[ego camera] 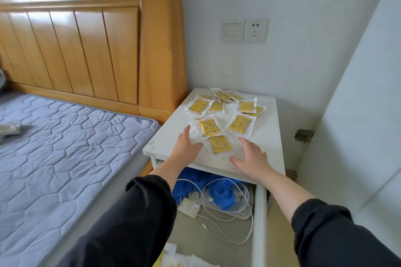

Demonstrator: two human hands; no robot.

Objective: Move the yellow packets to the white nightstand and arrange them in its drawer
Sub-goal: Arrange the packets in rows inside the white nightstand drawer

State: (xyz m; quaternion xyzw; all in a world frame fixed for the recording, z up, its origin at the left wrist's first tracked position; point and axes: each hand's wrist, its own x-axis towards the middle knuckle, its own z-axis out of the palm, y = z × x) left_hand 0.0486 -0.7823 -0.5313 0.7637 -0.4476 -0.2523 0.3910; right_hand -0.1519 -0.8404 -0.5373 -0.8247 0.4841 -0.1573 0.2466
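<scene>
Several yellow packets (pixel 219 144) in clear wrappers lie scattered over the top of the white nightstand (pixel 270 136). My left hand (pixel 188 147) rests flat on the top, just left of the nearest packet, with a fingertip touching the packet (pixel 209 128) behind it. My right hand (pixel 251 159) lies with spread fingers just right of the same near packet. Neither hand holds anything. Below the top, the drawer (pixel 260 219) stands pulled out. A few more packets (pixel 184 261) show at the drawer's near end.
Inside the drawer lie a blue cloth (pixel 219 190), tangled white cables (pixel 234 219) and a small white box (pixel 189 208). A bed with a grey mattress (pixel 65 147) and wooden headboard (pixel 97 38) stands left. A wall socket (pixel 245 30) is above the nightstand.
</scene>
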